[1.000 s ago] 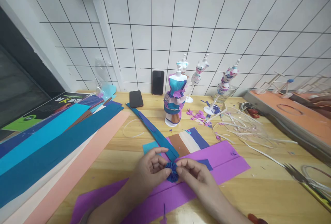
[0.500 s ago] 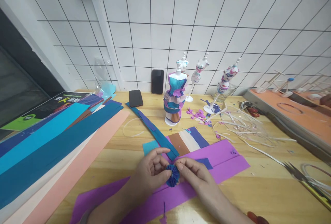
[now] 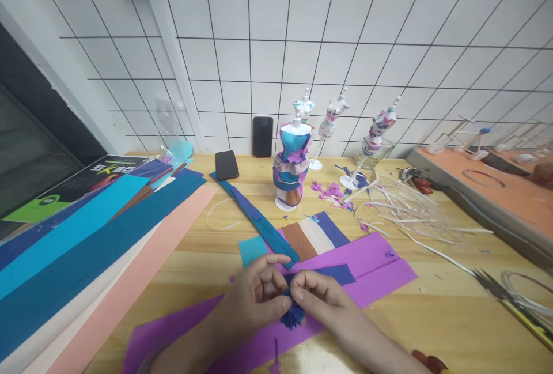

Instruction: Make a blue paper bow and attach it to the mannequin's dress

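Apparently shaping pleated dark-blue paper piece (image 3: 292, 317), frame lower centre.
Left hand (image 3: 260, 290), right hand (image 3: 320, 298) pinching it; next likely needing steady pleats.

White tiled wall (image 3: 224, 11) with dark grout, pale wooden table (image 3: 190, 293), bright light

Bare hands (image 3: 261, 296); bare forearms (image 3: 192, 333); blurred greyish edge (image 3: 149, 360) at the left forearm.

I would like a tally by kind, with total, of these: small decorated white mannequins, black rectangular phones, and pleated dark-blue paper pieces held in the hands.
Small decorated white mannequins: 4
Black rectangular phones: 2
Pleated dark-blue paper piece, held: 1
Total: 7
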`<state>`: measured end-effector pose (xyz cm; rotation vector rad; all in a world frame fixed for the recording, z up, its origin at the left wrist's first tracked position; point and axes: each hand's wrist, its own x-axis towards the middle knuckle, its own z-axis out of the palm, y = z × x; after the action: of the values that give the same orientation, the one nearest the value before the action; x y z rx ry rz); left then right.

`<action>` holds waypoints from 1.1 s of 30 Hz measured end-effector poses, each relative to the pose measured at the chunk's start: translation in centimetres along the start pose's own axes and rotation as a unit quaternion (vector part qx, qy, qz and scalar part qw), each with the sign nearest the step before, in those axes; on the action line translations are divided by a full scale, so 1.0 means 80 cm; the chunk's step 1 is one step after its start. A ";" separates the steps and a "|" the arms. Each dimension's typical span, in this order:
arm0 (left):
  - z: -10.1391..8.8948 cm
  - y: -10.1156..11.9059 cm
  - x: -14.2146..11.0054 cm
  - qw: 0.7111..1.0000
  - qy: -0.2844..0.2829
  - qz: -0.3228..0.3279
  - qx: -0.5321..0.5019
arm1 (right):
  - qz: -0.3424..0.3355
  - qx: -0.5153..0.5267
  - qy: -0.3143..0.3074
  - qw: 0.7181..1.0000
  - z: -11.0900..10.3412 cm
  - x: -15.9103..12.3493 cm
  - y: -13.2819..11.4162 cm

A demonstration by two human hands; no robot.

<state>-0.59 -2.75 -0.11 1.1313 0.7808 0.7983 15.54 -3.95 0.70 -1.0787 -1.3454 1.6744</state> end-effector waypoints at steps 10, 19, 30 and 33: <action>-0.007 -0.011 0.006 0.998 0.014 0.010 -0.065 | 0.007 0.115 0.042 0.992 -0.005 0.009 0.008; -0.007 -0.008 0.008 0.998 0.047 0.006 -0.035 | 0.010 0.100 0.060 0.993 -0.004 0.014 0.008; -0.012 -0.012 0.012 0.998 0.056 0.028 -0.030 | 0.070 0.187 0.046 0.979 0.006 0.016 0.020; -0.011 -0.007 0.011 0.998 0.058 0.018 -0.026 | 0.066 0.204 0.077 0.974 0.004 0.017 0.016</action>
<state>-0.81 -1.71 -0.96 1.0621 0.8343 0.9164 14.66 -3.12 -0.78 -1.0415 -0.7988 1.8194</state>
